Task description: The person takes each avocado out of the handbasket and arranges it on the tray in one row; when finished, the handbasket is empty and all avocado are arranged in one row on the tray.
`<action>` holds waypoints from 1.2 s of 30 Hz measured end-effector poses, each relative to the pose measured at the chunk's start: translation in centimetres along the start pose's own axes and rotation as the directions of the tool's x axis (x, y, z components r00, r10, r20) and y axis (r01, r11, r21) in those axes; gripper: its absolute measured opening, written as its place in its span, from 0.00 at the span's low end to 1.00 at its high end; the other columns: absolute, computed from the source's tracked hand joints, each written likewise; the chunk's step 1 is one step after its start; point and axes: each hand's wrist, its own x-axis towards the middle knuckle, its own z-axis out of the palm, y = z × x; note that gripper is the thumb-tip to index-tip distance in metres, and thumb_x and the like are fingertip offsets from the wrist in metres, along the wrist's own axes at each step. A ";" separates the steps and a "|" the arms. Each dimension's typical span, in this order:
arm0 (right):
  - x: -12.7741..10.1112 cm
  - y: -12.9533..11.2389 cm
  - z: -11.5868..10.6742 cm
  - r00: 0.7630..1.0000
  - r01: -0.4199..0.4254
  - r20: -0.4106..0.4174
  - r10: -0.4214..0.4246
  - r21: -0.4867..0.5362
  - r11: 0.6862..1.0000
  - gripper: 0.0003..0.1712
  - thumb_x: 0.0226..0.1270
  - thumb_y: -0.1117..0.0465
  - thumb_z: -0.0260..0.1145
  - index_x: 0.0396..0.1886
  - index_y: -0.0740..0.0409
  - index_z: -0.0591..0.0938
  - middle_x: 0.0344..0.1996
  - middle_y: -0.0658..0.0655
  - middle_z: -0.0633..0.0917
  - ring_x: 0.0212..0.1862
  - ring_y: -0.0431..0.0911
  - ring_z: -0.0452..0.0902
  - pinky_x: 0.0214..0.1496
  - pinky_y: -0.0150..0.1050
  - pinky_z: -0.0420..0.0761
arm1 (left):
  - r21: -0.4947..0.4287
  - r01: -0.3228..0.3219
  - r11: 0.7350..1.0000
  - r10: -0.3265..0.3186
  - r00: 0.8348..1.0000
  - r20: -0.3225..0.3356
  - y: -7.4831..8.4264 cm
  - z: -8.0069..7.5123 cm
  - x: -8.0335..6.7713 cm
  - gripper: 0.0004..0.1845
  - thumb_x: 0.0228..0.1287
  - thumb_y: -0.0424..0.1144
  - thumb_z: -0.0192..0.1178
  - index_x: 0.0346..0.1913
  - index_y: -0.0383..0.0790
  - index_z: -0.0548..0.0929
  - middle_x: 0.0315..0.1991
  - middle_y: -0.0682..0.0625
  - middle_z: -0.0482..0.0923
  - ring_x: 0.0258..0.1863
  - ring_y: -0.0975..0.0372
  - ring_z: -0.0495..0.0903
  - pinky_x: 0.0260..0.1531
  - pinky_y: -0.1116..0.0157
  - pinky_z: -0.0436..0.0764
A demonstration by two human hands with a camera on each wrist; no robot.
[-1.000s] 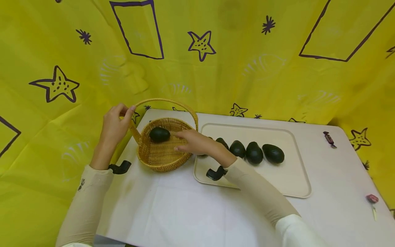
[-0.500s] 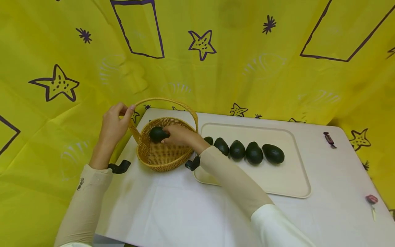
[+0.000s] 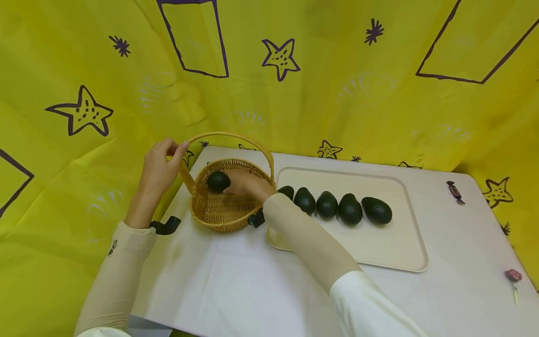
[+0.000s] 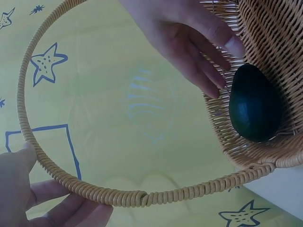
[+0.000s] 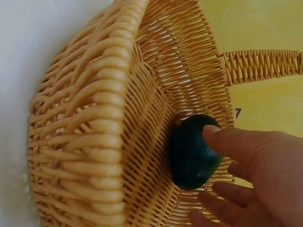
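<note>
A woven wicker basket (image 3: 225,228) stands on the left of the white table. My left hand (image 3: 160,164) holds its arched handle (image 4: 113,195), the thumb on one side and the fingers on the other. One dark green avocado (image 3: 217,181) lies inside against the far left wall. Over the basket, my right hand (image 3: 243,181) reaches to that avocado's right end. In the right wrist view, the thumb lies over the avocado (image 5: 190,158) and the other fingers spread loosely beside it. The left wrist view shows a narrow gap between those fingers (image 4: 208,87) and the avocado.
Right of the basket lies a cream tray (image 3: 387,252) with several avocados (image 3: 350,209) in a row, the leftmost partly hidden by the right forearm. A wrapped candy (image 3: 455,192) and a lollipop (image 3: 513,276) lie at the table's right. A yellow patterned cloth (image 3: 316,103) hangs behind.
My right hand has moved left, deeper into the basket, up to the avocado, which now looks rounder and shows less of its right end. My left hand has stayed on the handle.
</note>
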 end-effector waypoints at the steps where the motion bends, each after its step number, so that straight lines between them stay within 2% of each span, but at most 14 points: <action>1: 0.1 0.1 0.0 1.000 0.001 0.011 -0.001 -0.009 1.000 0.39 0.80 0.57 0.66 0.82 0.62 0.62 0.78 0.64 0.70 0.79 0.58 0.64 0.81 0.51 0.64 | 0.000 0.001 1.000 -0.001 1.000 0.000 0.0 0.0 0.0 0.28 0.81 0.60 0.53 0.44 0.33 0.81 0.48 0.33 0.82 0.53 0.40 0.79 0.56 0.40 0.75; 6: 0.3 0.2 0.0 0.999 0.008 0.045 -0.007 -0.020 1.000 0.39 0.80 0.58 0.65 0.83 0.62 0.60 0.79 0.64 0.68 0.80 0.58 0.62 0.82 0.52 0.62 | -0.001 0.007 1.000 -0.007 1.000 0.007 0.0 0.0 0.1 0.29 0.81 0.60 0.52 0.44 0.33 0.81 0.49 0.33 0.82 0.53 0.40 0.79 0.57 0.40 0.75; 13: 0.6 0.0 0.1 0.999 0.004 0.041 -0.003 -0.031 1.000 0.35 0.81 0.59 0.64 0.81 0.61 0.65 0.76 0.63 0.72 0.78 0.57 0.66 0.80 0.51 0.65 | 0.002 0.001 1.000 -0.001 1.000 0.009 -0.1 -0.1 0.1 0.29 0.82 0.60 0.52 0.44 0.32 0.81 0.48 0.33 0.81 0.53 0.40 0.79 0.58 0.39 0.75; 21: 0.7 -0.7 0.3 0.998 -0.046 0.044 0.048 -0.065 0.997 0.38 0.83 0.57 0.62 0.84 0.60 0.59 0.81 0.60 0.67 0.81 0.54 0.62 0.82 0.44 0.62 | 0.008 -0.008 1.000 0.008 1.000 0.005 0.1 0.0 0.1 0.28 0.82 0.59 0.52 0.44 0.32 0.81 0.48 0.33 0.81 0.52 0.40 0.79 0.56 0.40 0.76; 27: 0.7 -0.9 0.4 0.993 -0.084 0.073 0.089 -0.068 0.994 0.38 0.84 0.54 0.60 0.84 0.61 0.58 0.82 0.61 0.64 0.82 0.54 0.59 0.83 0.45 0.60 | 0.006 -0.003 1.000 0.003 1.000 0.009 0.1 0.0 0.0 0.29 0.81 0.60 0.52 0.45 0.33 0.81 0.47 0.33 0.81 0.52 0.40 0.79 0.55 0.40 0.75; 33: 0.9 -0.8 0.4 0.995 -0.091 0.032 0.094 -0.089 0.992 0.35 0.84 0.56 0.59 0.83 0.62 0.62 0.79 0.62 0.69 0.80 0.55 0.63 0.81 0.46 0.65 | 0.005 -0.004 1.000 0.004 1.000 0.006 0.1 0.0 0.1 0.28 0.82 0.59 0.53 0.45 0.33 0.81 0.46 0.33 0.81 0.51 0.41 0.78 0.54 0.41 0.75; 36: 1.3 -0.7 0.4 0.994 -0.103 0.013 0.105 -0.106 0.989 0.35 0.84 0.57 0.60 0.83 0.62 0.61 0.79 0.63 0.68 0.81 0.55 0.62 0.81 0.45 0.64 | 0.003 -0.002 1.000 0.002 1.000 0.004 0.0 0.0 0.1 0.28 0.82 0.59 0.53 0.45 0.33 0.81 0.46 0.33 0.81 0.51 0.40 0.78 0.55 0.40 0.75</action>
